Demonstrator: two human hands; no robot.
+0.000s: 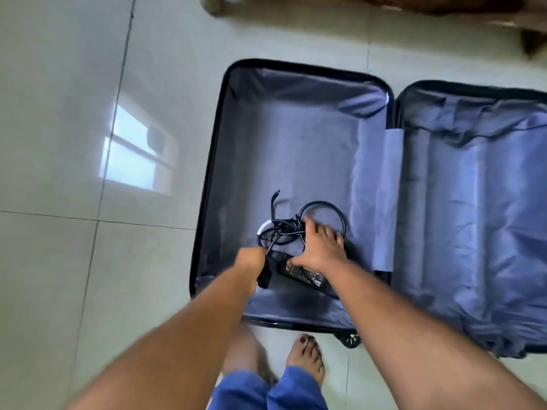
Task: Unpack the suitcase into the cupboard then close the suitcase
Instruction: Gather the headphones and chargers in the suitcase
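Observation:
A black suitcase [207,184] lies open flat on the tiled floor, both halves lined in blue-grey fabric. In the near part of its left half lies a black laptop charger: a power brick [305,275] with tangled black cables [284,232]. My left hand [251,260] grips the plug end of the cable at the brick's left. My right hand [319,247] lies spread on the cables and the brick, thumb along the brick's top. The right half [473,217] holds only loose lining. No cupboard is in view.
Pale floor tiles [88,143] surround the suitcase, with a window reflection at the left. Dark wooden furniture [444,7] stands at the top edge. My bare feet [305,362] and blue trouser legs are just in front of the suitcase's near rim.

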